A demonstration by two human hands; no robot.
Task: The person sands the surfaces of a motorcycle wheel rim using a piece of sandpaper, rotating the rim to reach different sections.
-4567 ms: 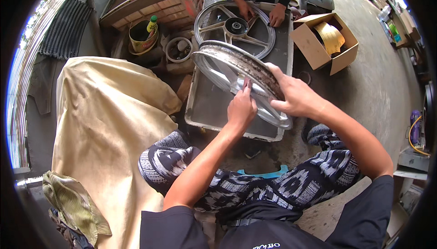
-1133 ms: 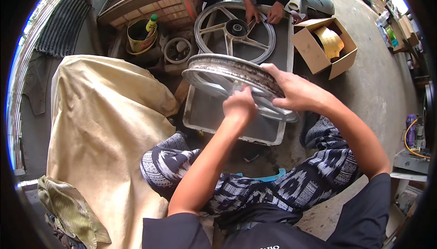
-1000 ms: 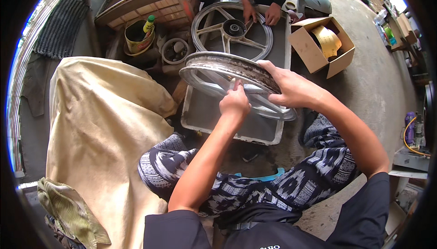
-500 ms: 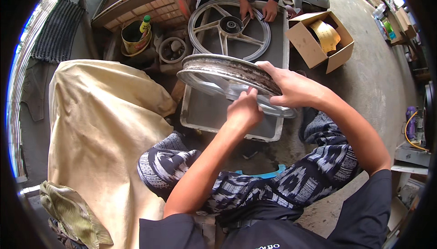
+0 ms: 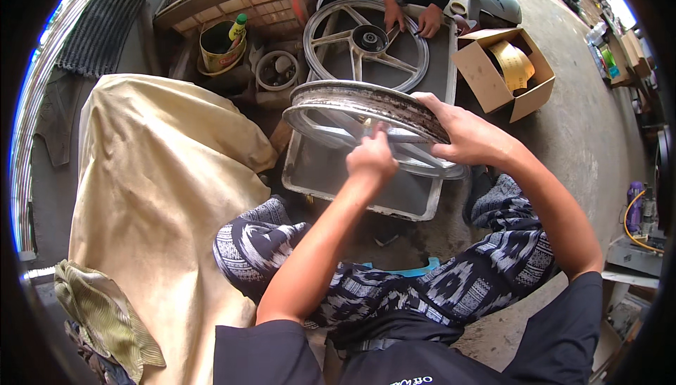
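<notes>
A silver wheel rim point(image 5: 362, 101), stained dark in its outer channel, is held tilted over a shallow tray point(image 5: 366, 207). Its right edge is gripped by my right hand point(image 5: 468, 131), thumb below and fingers over the channel. Curled and smeared by motion, my left hand point(image 5: 373, 156) is at the rim's near side by the spokes. Its fingertips press something small and pale that I cannot make out. Beyond, a second spoked wheel point(image 5: 371, 38) lies on the tray's far part, where a co-worker's two hands point(image 5: 429, 22) touch its rim.
Right of the tray stands an open cardboard box point(image 5: 486, 79) with a yellow roll inside; a grey helmet point(image 5: 496, 3) is behind it. At left are a cloth-draped bulk point(image 5: 169, 153), a bucket point(image 5: 224, 58) with a green-capped bottle, and a smaller round tub point(image 5: 277, 68).
My left hand has shifted slightly up and left along the wheel's spokes. The whole view has shifted a little. My right hand keeps its hold on the wheel rim.
</notes>
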